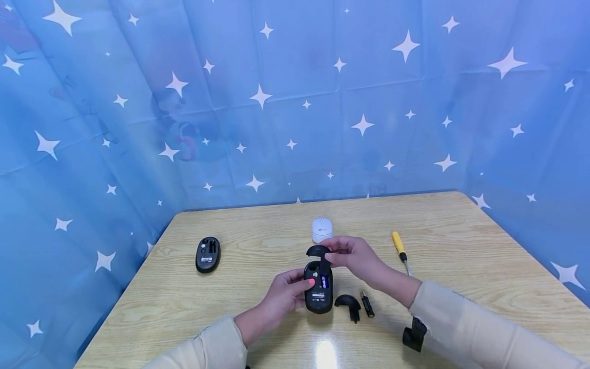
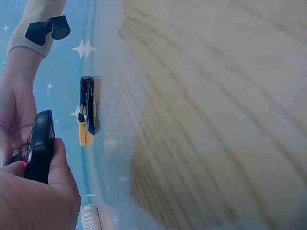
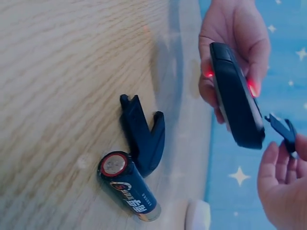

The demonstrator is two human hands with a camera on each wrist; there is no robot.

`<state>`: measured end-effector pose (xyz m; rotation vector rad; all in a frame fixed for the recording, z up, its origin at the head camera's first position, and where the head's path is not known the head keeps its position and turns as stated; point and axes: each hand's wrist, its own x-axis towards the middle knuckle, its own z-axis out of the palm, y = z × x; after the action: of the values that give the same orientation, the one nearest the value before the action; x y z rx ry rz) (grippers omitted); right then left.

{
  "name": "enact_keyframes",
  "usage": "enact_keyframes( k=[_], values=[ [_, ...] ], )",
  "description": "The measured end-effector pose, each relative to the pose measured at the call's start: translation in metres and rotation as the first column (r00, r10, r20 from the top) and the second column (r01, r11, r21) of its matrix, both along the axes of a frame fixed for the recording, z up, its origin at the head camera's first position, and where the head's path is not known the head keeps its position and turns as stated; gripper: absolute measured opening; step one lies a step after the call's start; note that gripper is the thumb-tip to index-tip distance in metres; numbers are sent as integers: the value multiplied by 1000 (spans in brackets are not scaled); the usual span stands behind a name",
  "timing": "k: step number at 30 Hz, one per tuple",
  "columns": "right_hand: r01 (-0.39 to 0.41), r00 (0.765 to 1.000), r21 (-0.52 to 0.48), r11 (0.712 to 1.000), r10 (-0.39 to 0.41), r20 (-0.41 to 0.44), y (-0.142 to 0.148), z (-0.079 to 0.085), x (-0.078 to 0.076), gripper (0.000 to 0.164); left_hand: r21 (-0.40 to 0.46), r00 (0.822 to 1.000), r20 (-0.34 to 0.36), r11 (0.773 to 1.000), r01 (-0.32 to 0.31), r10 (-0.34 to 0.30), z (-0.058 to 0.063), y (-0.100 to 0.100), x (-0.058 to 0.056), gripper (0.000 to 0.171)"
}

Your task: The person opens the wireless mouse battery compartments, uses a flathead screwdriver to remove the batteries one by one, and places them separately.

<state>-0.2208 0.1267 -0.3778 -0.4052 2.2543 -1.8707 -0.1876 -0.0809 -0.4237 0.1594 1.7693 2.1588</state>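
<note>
My left hand (image 1: 286, 293) grips a black computer mouse (image 1: 318, 306) from the side, underside up, its thumb lying over the label side. In the open battery slot sits a dark blue battery (image 1: 324, 282). Just past the mouse's far end, my right hand (image 1: 358, 258) pinches a black curved battery cover (image 1: 316, 250) with a straight tongue. A small gap separates this cover (image 3: 283, 129) from the mouse (image 3: 237, 100) in the right wrist view. Beside the mouse, a second such cover (image 1: 349, 303) and a loose battery (image 1: 367, 305) lie on the table.
Behind my hands stands a white mouse (image 1: 322, 228). Another black mouse (image 1: 208, 255) lies underside up at the left of the wooden table (image 1: 258, 236). A yellow-handled screwdriver (image 1: 398, 244) lies at the right, partly behind my right arm. A blue star-patterned curtain (image 1: 295, 102) hangs behind.
</note>
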Motion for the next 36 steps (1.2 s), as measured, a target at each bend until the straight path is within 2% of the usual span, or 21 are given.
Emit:
enact_keyframes(
  k=[9,15,22,36],
  values=[
    [12,992,-134,991,6,127,11,8,-11,36,6,1000,11,1000,-11,11,1,-1,0,41],
    [-27,988,-165,986,51,143,23,7,-18,40,28,1000,14,1000,-9,9,1,-2,1,41],
    [-29,986,-144,989,51,157,31,2,-26,41,17,1000,18,1000,-8,8,2,-3,3,42],
    [69,969,16,997,-71,236,35,-19,-38,40,-7,999,27,1000,-18,19,2,-4,4,41]
  ],
)
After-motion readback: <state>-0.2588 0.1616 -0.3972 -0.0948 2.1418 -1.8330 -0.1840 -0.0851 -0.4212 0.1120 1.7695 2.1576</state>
